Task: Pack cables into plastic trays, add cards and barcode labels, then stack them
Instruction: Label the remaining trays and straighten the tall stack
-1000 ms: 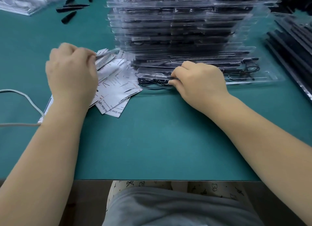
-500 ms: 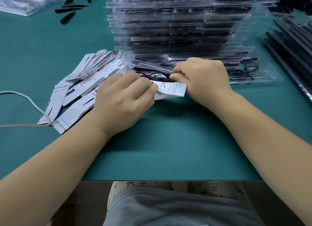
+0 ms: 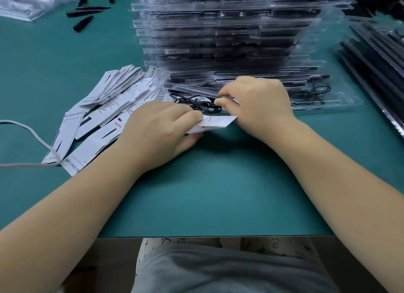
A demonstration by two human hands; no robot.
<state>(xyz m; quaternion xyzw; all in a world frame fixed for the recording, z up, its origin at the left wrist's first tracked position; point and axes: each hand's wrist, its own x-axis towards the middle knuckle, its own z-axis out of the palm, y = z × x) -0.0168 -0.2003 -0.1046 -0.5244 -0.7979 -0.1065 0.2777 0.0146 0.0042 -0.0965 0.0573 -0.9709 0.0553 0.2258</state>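
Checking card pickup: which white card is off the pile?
The card pinched by the left hand, near the right hand; the others lie fanned on the mat.

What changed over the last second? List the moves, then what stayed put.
The left hand left the card pile, carrying one card rightward to the front tray, where it now holds it by the coiled black cable. The right hand lifted slightly and pinches at the tray's edge above the card. The tray stack, the pile and the white cord stayed put.

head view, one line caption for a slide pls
Left hand holds a white card at the front plastic tray while the right hand pinches near its black cable.
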